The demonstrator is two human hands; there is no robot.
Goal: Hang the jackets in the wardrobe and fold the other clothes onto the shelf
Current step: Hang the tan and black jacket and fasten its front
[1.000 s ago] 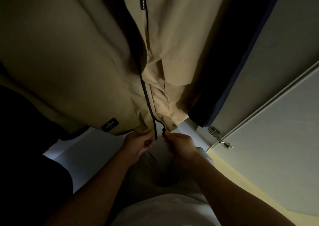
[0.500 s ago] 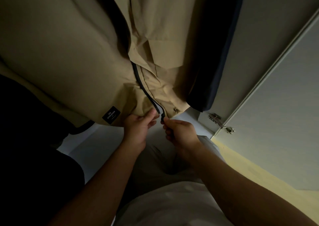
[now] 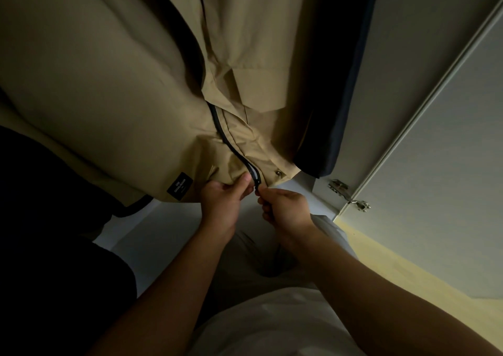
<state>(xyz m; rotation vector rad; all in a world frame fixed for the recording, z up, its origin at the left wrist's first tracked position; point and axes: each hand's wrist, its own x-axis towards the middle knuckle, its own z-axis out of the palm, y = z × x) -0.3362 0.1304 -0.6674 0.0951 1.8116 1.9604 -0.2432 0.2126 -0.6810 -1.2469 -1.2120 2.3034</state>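
Far left, a dark piece of clothing (image 3: 40,219), hard to make out. Next to it, a big tan jacket (image 3: 109,97) hanging in the wardrobe, with a small black label (image 3: 179,189) near its bottom edge. Then the left hand (image 3: 223,200), pinching the jacket's bottom edge just beside the zipper (image 3: 231,146). Then the right hand (image 3: 285,208), pinching the zipper's low end, close to a metal snap (image 3: 279,173). Further right, a dark blue garment (image 3: 340,83), a shiny hinge (image 3: 351,195) and the pale wardrobe door (image 3: 449,165)

Jacket (image 3: 122,83) zip ends (image 3: 255,179) closer now, btw. L hand (image 3: 221,204) & R hand (image 3: 285,210).
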